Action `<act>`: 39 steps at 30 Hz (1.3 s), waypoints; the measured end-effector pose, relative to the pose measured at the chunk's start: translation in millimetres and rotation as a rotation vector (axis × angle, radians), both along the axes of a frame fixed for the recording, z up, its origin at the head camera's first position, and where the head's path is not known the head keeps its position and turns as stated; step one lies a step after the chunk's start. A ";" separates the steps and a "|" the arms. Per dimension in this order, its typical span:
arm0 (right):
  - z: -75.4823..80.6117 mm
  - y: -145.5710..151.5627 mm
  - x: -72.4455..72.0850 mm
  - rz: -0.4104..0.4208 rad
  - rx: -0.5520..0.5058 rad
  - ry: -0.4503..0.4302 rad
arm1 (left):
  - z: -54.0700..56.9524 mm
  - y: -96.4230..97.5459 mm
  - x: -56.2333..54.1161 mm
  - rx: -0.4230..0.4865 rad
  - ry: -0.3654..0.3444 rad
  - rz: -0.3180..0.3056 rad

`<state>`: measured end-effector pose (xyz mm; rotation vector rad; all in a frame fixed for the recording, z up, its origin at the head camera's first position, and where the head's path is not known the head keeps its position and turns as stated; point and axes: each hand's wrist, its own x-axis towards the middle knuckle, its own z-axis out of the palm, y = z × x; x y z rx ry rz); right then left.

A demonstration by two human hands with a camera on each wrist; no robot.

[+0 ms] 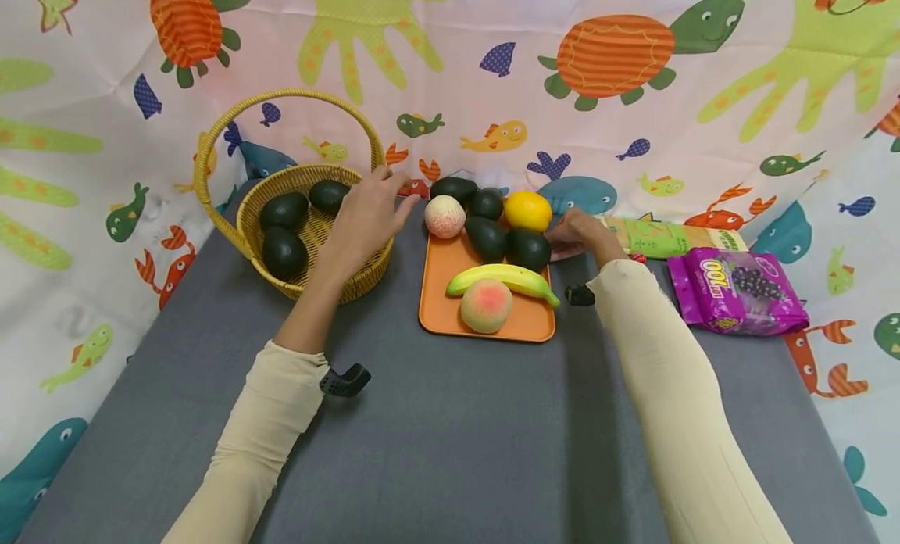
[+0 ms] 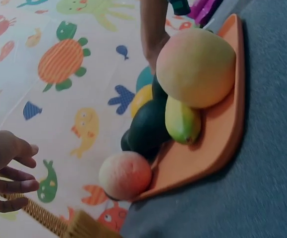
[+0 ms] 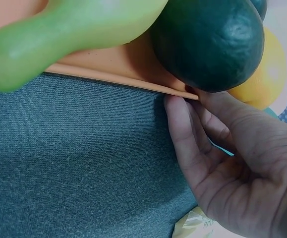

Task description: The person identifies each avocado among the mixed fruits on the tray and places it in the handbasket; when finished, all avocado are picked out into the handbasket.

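My right hand (image 1: 578, 233) pinches the right rim of an orange tray (image 1: 437, 298), with the thumb over the edge and fingers below it in the right wrist view. On the tray lie several dark green avocados (image 1: 487, 239), a banana (image 1: 503, 278), a peach (image 1: 487, 306) in front, a paler peach (image 1: 444, 216) at the back left and a round yellow fruit (image 1: 528, 210). My left hand (image 1: 369, 208) hovers by the right rim of a wicker basket (image 1: 383, 272), fingers loosely bent and holding nothing. Three avocados (image 1: 284, 252) sit inside the basket.
Right of the tray lie a purple grape-picture package (image 1: 738, 291) and a green and tan package (image 1: 668, 238). The basket's tall handle (image 1: 291, 93) arches up on the left. A sea-animal printed cloth (image 1: 450, 44) hangs behind the grey table (image 1: 450, 434).
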<state>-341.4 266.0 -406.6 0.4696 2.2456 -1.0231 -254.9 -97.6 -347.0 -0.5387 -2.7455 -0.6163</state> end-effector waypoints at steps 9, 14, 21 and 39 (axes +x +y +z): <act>-1.4 3.8 -0.8 0.008 0.003 0.014 | 2.1 39.0 -17.4 -0.105 -0.087 -0.166; -3.5 0.1 -0.8 -0.002 0.000 0.022 | -3.7 60.3 -24.5 -0.124 -0.169 -0.248; -1.5 -1.2 0.3 -0.010 -0.019 0.003 | -18.0 85.9 -30.4 -0.186 -0.259 -0.312; -0.1 0.3 1.4 -0.001 0.013 0.029 | -51.1 109.0 -33.1 -0.224 -0.407 -0.324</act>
